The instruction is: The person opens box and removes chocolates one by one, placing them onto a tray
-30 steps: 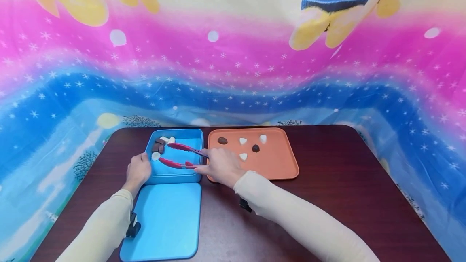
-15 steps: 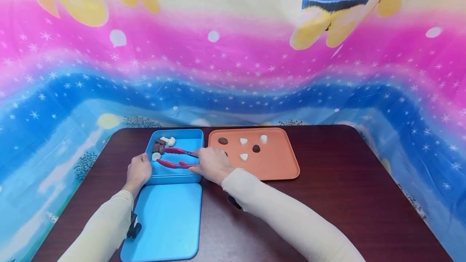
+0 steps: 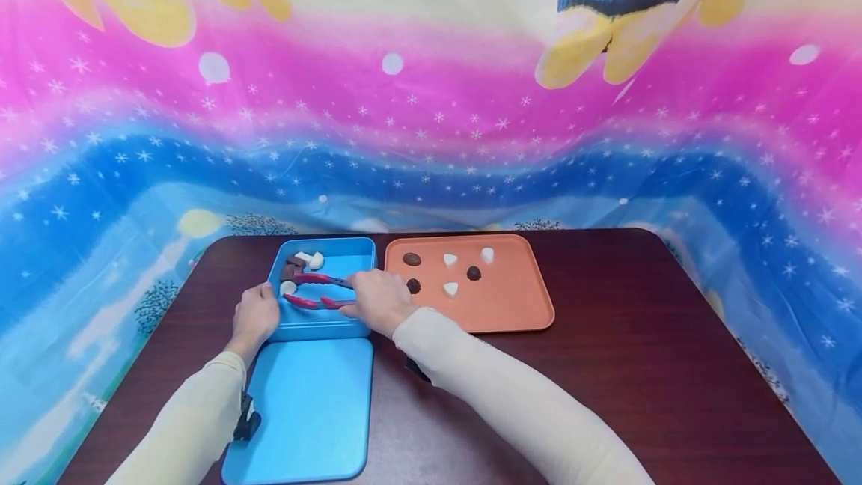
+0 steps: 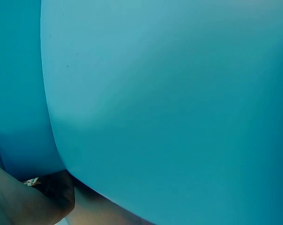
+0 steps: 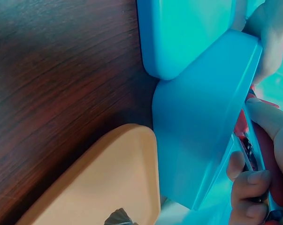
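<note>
My right hand (image 3: 382,304) holds red-tipped tongs (image 3: 315,279) over the blue box (image 3: 357,329), their two arms apart. The tips hang by a white round piece (image 3: 288,288) and dark brown chocolate-like pieces (image 3: 292,269) at the box's left side; whether they touch is unclear. Behind these lies a white mushroom-shaped piece (image 3: 315,260). My left hand (image 3: 257,314) grips the box's left wall, thumb at the rim. In the right wrist view, fingers (image 5: 254,185) wrap the tongs' handles; the tips are mostly hidden.
A blue lid (image 3: 303,410) lies in front of the box and fills most of the left wrist view. To the box's right, an orange tray (image 3: 512,305) bears several pieces, among them a white one (image 3: 450,290) and a dark one (image 3: 474,273). A patterned cloth (image 3: 431,118) hangs behind the table.
My right hand and the tongs have moved left and slightly forward over the box, uncovering a dark piece on the tray. My left hand keeps its hold on the wall.
</note>
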